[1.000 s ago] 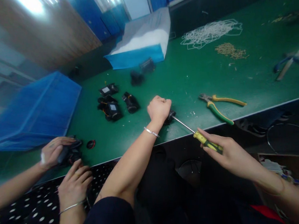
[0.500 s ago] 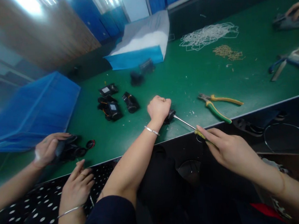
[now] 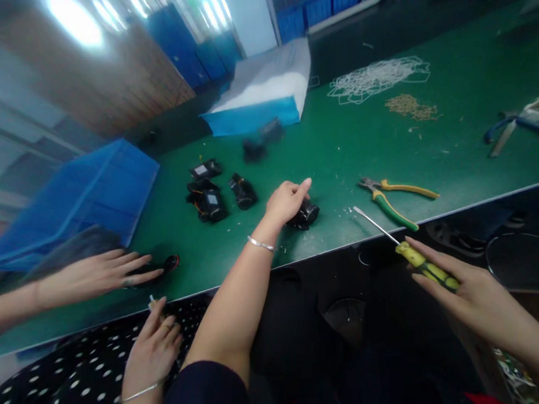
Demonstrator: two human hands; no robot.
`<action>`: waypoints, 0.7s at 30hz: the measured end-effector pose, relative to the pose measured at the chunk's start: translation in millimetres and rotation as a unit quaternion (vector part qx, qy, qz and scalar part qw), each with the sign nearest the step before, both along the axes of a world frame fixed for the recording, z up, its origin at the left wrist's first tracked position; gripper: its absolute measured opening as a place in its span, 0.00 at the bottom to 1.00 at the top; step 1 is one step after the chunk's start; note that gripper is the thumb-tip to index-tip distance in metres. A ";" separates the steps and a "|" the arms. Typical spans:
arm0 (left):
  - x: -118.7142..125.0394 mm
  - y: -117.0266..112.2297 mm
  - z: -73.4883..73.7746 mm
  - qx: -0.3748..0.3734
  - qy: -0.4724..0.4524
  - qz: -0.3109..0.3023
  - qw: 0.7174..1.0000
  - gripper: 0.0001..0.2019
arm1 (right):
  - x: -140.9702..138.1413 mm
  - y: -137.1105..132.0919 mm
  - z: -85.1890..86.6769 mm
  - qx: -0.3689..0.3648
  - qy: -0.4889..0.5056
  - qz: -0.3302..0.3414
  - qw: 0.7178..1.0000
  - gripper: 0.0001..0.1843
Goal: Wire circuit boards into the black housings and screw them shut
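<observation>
My left hand (image 3: 287, 202) grips a small black plastic part (image 3: 306, 214) on the bench near its front edge. Its fingers are curled behind the part and mostly hidden, with the thumb raised on top. In my right hand (image 3: 467, 292) is a flat-blade screwdriver (image 3: 426, 265) with a yellow and black handle. Its tip points up and left over the bench edge, apart from the black part. Pliers (image 3: 390, 200) with yellow and green handles lie spread on the bench between the black part and the right side.
Several black parts (image 3: 211, 203) sit left of my left hand on the green bench (image 3: 332, 166). A co-worker's hands (image 3: 111, 270) are at the far left by a blue bin (image 3: 86, 191). White wire loops (image 3: 379, 80), screws (image 3: 411, 107) and a white-and-blue bag (image 3: 261, 90) lie further back.
The screwdriver tip has come away from the black part, and my right hand has moved right and down. My left thumb has lifted. The co-worker's left hand has shifted right and flattened.
</observation>
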State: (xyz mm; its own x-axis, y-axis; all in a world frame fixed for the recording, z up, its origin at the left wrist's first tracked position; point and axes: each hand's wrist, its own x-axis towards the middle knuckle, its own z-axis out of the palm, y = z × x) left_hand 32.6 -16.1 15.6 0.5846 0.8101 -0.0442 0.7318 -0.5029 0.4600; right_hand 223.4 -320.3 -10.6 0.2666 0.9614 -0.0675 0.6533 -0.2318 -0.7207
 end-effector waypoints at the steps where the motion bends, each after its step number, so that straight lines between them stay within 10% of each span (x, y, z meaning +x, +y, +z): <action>1: -8.1 2.4 7.3 -0.018 0.011 -0.058 0.998 0.26 | 0.9 -1.3 -0.7 0.000 0.013 -0.016 1.000 0.32; 5: -38.4 3.8 30.8 0.014 0.117 -0.178 0.977 0.32 | 2.1 0.2 -1.4 0.006 0.044 -0.060 0.997 0.34; 13: -40.5 -26.7 34.6 0.185 0.248 0.076 0.948 0.36 | -11.1 7.8 -0.1 -0.013 0.152 -0.070 0.986 0.36; 21: -29.3 -26.1 21.8 0.215 0.075 0.025 0.973 0.21 | -39.3 17.9 1.4 -0.089 0.500 -0.012 0.861 0.33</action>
State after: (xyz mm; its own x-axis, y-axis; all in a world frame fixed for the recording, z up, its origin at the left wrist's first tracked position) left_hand 3.2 -42.2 37.4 0.5566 0.8003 0.2227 0.8035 -0.5868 0.1004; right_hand 184.1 -302.4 -9.2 0.0098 0.9069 -0.4213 -0.2804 -0.4019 -0.8717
